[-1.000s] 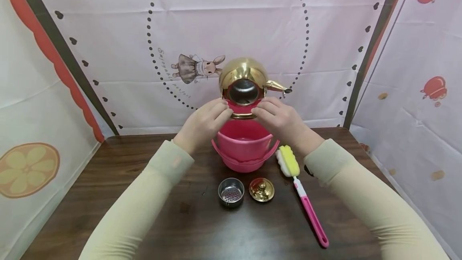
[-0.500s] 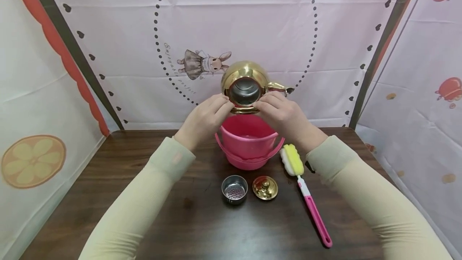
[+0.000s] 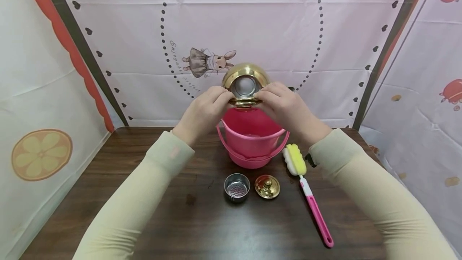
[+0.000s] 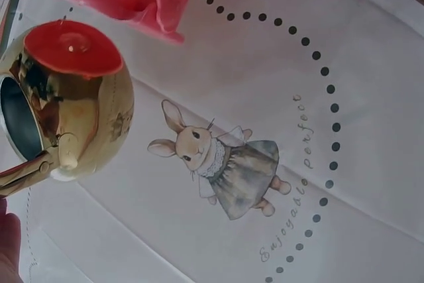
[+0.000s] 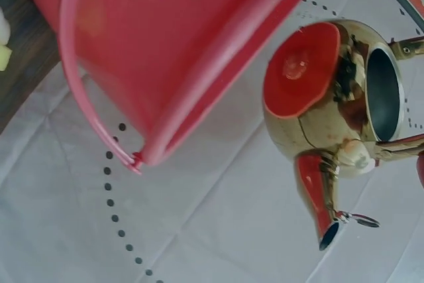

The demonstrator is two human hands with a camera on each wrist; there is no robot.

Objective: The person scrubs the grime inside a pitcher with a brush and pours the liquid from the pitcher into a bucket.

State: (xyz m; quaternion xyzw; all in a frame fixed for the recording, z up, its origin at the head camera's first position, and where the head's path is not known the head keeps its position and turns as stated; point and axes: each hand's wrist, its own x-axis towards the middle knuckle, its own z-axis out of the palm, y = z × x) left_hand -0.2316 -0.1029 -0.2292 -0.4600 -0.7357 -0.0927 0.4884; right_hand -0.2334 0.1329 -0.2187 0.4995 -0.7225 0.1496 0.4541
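Note:
A shiny gold teapot (image 3: 242, 70) hangs over the back of a pink bucket (image 3: 250, 145), its lidless round mouth facing me and its metal inside showing. My left hand (image 3: 206, 109) grips the left end of the teapot's handle (image 3: 244, 102). On the right end, my right hand (image 3: 286, 106) grips the same handle. The right hand hides most of the spout in the head view; the spout (image 5: 319, 197) shows in the right wrist view, with a small metal piece at its tip. The bucket's pink reflects on the teapot's side (image 4: 99, 111) in the left wrist view.
In front of the bucket stand a steel strainer cup (image 3: 236, 188) and a gold knobbed lid (image 3: 267, 187) on the dark wooden table (image 3: 173, 220). A sponge brush (image 3: 312, 196) with a pink handle lies to the right. Printed cloth (image 3: 245, 23) walls surround the table.
Both hands have raised the teapot's handle, and the mouth has tilted so that the inside bottom shows. The spout has passed behind the right hand. The whole view has shifted slightly.

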